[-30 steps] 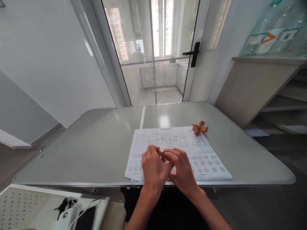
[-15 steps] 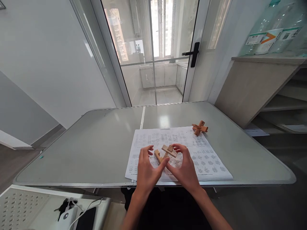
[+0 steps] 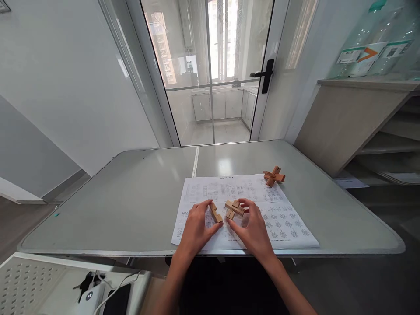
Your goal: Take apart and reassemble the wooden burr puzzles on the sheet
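Between thumb and fingers, my left hand grips a notched wooden puzzle piece by its two ends. Just to the right, my right hand pinches joined wooden puzzle pieces, a bar crossing another at an angle. A small gap separates the single piece from the joined ones. Both are held above a printed sheet with rows of small line diagrams. An assembled, darker wooden burr puzzle rests at the sheet's upper right corner.
The sheet lies on a grey-green folding table with a seam across it. At lower left, a white perforated surface holds keys, a white device with a cable, and a dark phone-like slab. Plastic bottles stand on the right cabinet.
My hands have moved apart slightly. The notched piece in my left hand has come away from beside the joined pieces, which stay in my right hand.
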Tool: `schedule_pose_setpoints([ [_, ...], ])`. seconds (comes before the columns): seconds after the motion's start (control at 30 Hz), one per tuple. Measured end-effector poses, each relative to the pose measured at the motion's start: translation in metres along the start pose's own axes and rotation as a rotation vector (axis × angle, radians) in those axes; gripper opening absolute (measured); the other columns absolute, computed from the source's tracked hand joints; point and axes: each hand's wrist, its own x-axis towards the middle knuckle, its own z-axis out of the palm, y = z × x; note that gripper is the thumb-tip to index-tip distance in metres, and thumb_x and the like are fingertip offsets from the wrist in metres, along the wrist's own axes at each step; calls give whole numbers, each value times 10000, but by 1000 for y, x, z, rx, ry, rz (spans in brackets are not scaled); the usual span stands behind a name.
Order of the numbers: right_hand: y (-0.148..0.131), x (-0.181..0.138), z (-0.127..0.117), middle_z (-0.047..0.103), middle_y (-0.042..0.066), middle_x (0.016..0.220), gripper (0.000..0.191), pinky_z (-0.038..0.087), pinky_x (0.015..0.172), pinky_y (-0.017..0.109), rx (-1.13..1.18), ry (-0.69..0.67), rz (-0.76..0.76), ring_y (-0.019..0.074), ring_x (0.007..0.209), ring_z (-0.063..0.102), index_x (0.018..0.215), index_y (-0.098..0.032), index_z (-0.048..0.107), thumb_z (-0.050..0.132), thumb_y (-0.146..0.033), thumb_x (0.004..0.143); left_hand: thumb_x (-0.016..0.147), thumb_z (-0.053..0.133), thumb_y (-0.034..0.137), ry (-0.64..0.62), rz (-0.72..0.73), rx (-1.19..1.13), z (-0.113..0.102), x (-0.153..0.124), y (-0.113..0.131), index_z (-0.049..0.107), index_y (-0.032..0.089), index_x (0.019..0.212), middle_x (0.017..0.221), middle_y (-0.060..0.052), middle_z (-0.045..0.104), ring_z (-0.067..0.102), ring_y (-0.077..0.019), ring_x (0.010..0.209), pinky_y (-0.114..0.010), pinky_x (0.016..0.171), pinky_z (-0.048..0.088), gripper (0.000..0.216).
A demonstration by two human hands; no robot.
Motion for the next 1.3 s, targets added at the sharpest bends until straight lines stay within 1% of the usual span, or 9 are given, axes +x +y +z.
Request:
schedule_pose_setpoints([
  [0.13, 3, 1, 3, 634, 100, 1247, 481, 520, 1018, 536, -21, -25, -23, 340, 1215, 557, 1263, -265, 568, 759, -319, 825, 844, 790, 299, 83, -20, -79, -7, -5, 2, 484, 316, 1432, 1350, -70, 649, 635, -284, 1241, -493, 1066, 510, 663],
  [0.3, -13, 3, -11, 614, 100, 1375, 441, 498, 1043, 552, 86, -21, -102, 326, 1238, 571, 1338, -278, 583, 685, -416, 932, 840, 818, 289, 74, 67, -180, -13, -6, 21, 407, 362, 1479, 1416, -60, 626, 595, -272, 1318, -477, 1099, 490, 763],
  [0.53, -42, 3, -33, 782, 88, 1024, 406, 590, 741, 400, 242, -182, 79, 253, 821, 698, 1212, -242, 697, 685, -532, 928, 847, 822, 277, -72, 238, -150, -11, -1, 52, 349, 420, 1538, 1418, -57, 620, 544, -283, 1375, -509, 1128, 488, 850],
  [0.67, -39, 8, -44, 794, 105, 1061, 483, 606, 743, 381, 382, -172, 230, 269, 881, 747, 1221, -218, 690, 718, -573, 894, 707, 925, 367, -113, 283, -168, -11, 15, 47, 267, 381, 1597, 1599, -101, 441, 477, -324, 1442, -533, 1174, 452, 1107],
  [0.73, -31, 10, -50, 788, 128, 1095, 535, 610, 735, 369, 455, -180, 266, 290, 967, 746, 1248, -195, 664, 718, -589, 890, 681, 936, 371, -236, 278, -156, -12, 29, 35, 368, 370, 1565, 1548, -93, 512, 473, -330, 1447, -547, 1180, 438, 1050],
  [0.83, -18, 11, -54, 768, 153, 1150, 544, 614, 707, 380, 501, -192, 272, 267, 896, 738, 1274, -175, 621, 657, -599, 934, 620, 960, 385, -448, 251, -132, -11, 52, 16, 517, 371, 1485, 1535, -84, 542, 438, -352, 1473, -590, 1180, 411, 971],
  [0.97, -11, 7, -52, 747, 149, 1187, 476, 628, 755, 409, 542, -192, 232, 280, 984, 724, 1269, -190, 595, 577, -577, 993, 558, 970, 436, -551, 265, -106, -5, 76, 4, 652, 403, 1340, 1547, -57, 539, 430, -365, 1469, -626, 1154, 402, 844],
  [1.1, -16, 5, -53, 722, 128, 1244, 405, 630, 865, 437, 553, -195, 210, 281, 1089, 709, 1255, -226, 586, 541, -555, 1022, 623, 939, 432, -508, 282, -141, -4, 80, 6, 717, 339, 1198, 1371, -63, 667, 541, -327, 1354, -544, 1114, 453, 623],
  [1.3, -18, 2, -61, 706, 95, 1150, 379, 631, 876, 421, 422, -171, 146, 251, 981, 725, 1185, -238, 665, 536, -557, 1026, 676, 907, 463, -309, 144, -220, -16, 54, 23, 668, 250, 1175, 1172, -62, 721, 680, -262, 1048, -426, 954, 541, 593],
])
